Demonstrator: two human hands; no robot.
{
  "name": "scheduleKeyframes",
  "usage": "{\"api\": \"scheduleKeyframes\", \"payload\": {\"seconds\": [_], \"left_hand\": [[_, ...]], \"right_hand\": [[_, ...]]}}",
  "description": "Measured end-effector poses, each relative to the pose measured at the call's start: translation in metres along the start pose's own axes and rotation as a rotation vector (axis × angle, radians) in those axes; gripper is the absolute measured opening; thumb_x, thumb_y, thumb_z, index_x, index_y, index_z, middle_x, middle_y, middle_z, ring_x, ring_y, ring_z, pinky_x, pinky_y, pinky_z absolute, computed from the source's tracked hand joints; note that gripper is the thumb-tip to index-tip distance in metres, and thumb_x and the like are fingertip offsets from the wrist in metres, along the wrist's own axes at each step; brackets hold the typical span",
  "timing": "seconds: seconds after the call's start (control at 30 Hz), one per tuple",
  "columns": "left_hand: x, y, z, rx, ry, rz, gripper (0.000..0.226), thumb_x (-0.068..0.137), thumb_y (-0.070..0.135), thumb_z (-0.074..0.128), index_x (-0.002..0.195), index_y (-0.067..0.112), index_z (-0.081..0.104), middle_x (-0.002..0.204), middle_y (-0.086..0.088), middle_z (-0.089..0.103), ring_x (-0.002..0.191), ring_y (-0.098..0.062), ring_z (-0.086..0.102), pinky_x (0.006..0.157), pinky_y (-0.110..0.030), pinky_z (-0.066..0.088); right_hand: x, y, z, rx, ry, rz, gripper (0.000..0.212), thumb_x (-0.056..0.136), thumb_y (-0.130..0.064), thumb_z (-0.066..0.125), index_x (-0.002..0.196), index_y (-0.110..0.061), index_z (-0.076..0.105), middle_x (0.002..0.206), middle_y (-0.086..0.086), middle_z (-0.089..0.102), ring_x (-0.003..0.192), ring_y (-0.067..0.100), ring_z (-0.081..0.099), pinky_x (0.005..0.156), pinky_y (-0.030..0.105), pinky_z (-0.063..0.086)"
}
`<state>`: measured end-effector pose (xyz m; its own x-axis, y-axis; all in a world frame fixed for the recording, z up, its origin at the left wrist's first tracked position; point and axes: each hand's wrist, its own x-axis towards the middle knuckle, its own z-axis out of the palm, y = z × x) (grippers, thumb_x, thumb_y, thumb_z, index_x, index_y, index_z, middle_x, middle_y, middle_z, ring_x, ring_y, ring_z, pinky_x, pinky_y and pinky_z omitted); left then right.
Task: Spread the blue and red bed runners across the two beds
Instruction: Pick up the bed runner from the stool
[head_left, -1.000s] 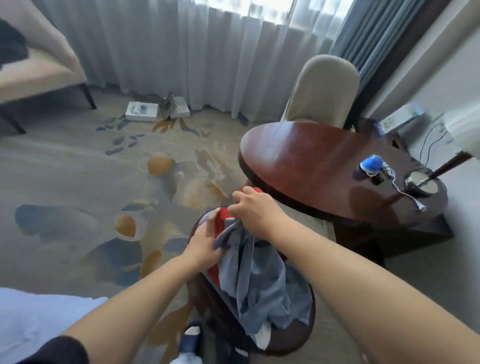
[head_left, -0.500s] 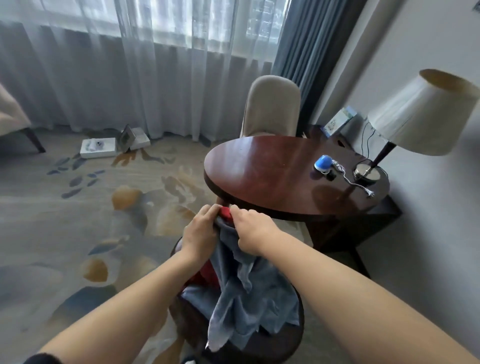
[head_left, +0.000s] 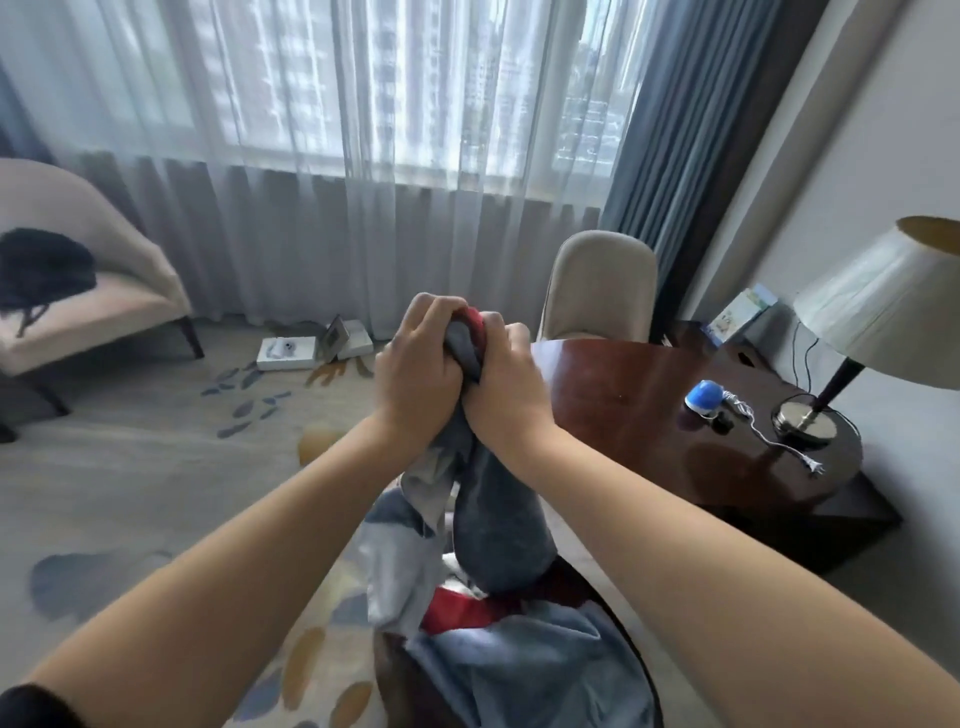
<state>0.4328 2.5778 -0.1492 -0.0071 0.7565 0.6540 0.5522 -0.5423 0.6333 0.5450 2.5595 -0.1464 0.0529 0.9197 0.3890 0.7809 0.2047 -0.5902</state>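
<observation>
My left hand (head_left: 415, 371) and my right hand (head_left: 506, 387) are pressed side by side, both gripping the bunched top end of the blue bed runner (head_left: 498, 525) together with a bit of the red bed runner (head_left: 474, 318). The blue cloth hangs down from my fists to a low dark round stool (head_left: 395, 686). More blue cloth lies heaped on that stool, and a red strip (head_left: 457, 610) shows in the pile. No bed is in view.
A dark round wooden table (head_left: 623, 395) stands right of my hands, bearing a blue cap-shaped item (head_left: 702, 396), a cord and a lamp (head_left: 878, 312). A beige chair (head_left: 600, 283) sits behind it. An armchair (head_left: 88, 291) is at left; white boxes (head_left: 288, 353) lie on the carpet by the curtains.
Both hands have risen from the stool to well above the table edge, pulling the blue and red cloth up. My view has tilted up toward the window.
</observation>
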Motion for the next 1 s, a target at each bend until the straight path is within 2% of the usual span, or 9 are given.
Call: {"api": "scheduleKeyframes", "payload": {"seconds": [0.13,0.27,0.37,0.53,0.63,0.77,0.87,0.93,1.0], "left_hand": [[0.016,0.022,-0.042,0.096,0.169,0.063,0.033,0.086,0.003,0.056,0.109,0.024,0.065,0.106,0.008,0.061,0.085,-0.016,0.063,0.068,-0.037,0.053],[0.001,0.025,-0.102,0.321,0.215,0.080,0.028,0.086,0.009,0.051,0.109,0.020,0.063,0.100,0.003,0.058,0.077,-0.016,0.061,0.064,-0.039,0.055],[-0.022,0.024,-0.159,0.620,0.251,0.063,0.029,0.089,0.019,0.048,0.113,0.020,0.064,0.100,-0.002,0.059,0.069,-0.022,0.063,0.053,-0.030,0.046],[-0.077,0.037,-0.265,1.014,0.317,-0.042,0.035,0.088,0.020,0.049,0.120,0.026,0.060,0.106,-0.003,0.062,0.065,-0.027,0.066,0.044,-0.029,0.040],[-0.120,0.055,-0.338,1.242,0.354,-0.060,0.035,0.088,0.019,0.055,0.122,0.025,0.061,0.105,-0.006,0.062,0.063,-0.026,0.063,0.045,-0.024,0.032],[-0.186,0.087,-0.433,1.406,0.416,-0.101,0.039,0.090,0.017,0.067,0.127,0.024,0.056,0.107,-0.010,0.061,0.062,-0.031,0.063,0.044,-0.034,0.051],[-0.239,0.122,-0.499,1.489,0.481,-0.158,0.034,0.090,0.016,0.069,0.124,0.018,0.065,0.105,-0.012,0.062,0.064,-0.030,0.065,0.051,-0.027,0.045],[-0.277,0.143,-0.542,1.563,0.537,-0.187,0.032,0.091,0.019,0.060,0.121,0.015,0.069,0.104,-0.012,0.063,0.063,-0.030,0.065,0.055,-0.024,0.032],[-0.320,0.162,-0.587,1.605,0.584,-0.201,0.035,0.092,0.022,0.051,0.120,0.014,0.070,0.103,-0.012,0.063,0.062,-0.030,0.064,0.055,-0.026,0.029]], "right_hand": [[0.010,-0.042,-0.007,0.186,0.080,-0.171,0.022,0.094,-0.016,0.056,0.114,-0.021,0.046,0.108,0.005,0.048,0.088,0.030,0.060,0.073,0.047,0.055],[0.005,-0.088,0.010,0.276,0.009,-0.328,0.024,0.093,-0.013,0.054,0.115,-0.020,0.048,0.106,0.004,0.053,0.089,0.028,0.058,0.070,0.044,0.053],[-0.014,-0.132,0.035,0.428,-0.090,-0.415,0.033,0.089,-0.007,0.055,0.117,-0.022,0.050,0.108,0.003,0.053,0.096,0.027,0.057,0.079,0.049,0.054],[-0.068,-0.221,0.065,0.602,-0.231,-0.543,0.051,0.083,-0.001,0.056,0.129,-0.021,0.052,0.123,0.006,0.050,0.116,0.029,0.048,0.099,0.049,0.045],[-0.109,-0.279,0.071,0.633,-0.283,-0.708,0.059,0.081,0.002,0.059,0.134,-0.022,0.052,0.133,0.005,0.048,0.134,0.028,0.037,0.111,0.046,0.036],[-0.171,-0.361,0.072,0.626,-0.280,-0.939,0.059,0.081,0.004,0.062,0.137,-0.016,0.055,0.140,0.009,0.046,0.149,0.029,0.022,0.115,0.053,0.033],[-0.228,-0.425,0.073,0.644,-0.272,-1.102,0.050,0.092,-0.006,0.064,0.140,-0.016,0.053,0.147,0.009,0.044,0.156,0.026,0.009,0.117,0.048,0.026],[-0.270,-0.469,0.074,0.673,-0.264,-1.197,0.048,0.093,-0.008,0.065,0.140,-0.016,0.053,0.147,0.009,0.046,0.157,0.025,0.007,0.114,0.053,0.033],[-0.317,-0.514,0.076,0.696,-0.256,-1.294,0.048,0.091,-0.007,0.064,0.138,-0.014,0.053,0.145,0.011,0.047,0.157,0.027,0.008,0.106,0.060,0.043]]}}
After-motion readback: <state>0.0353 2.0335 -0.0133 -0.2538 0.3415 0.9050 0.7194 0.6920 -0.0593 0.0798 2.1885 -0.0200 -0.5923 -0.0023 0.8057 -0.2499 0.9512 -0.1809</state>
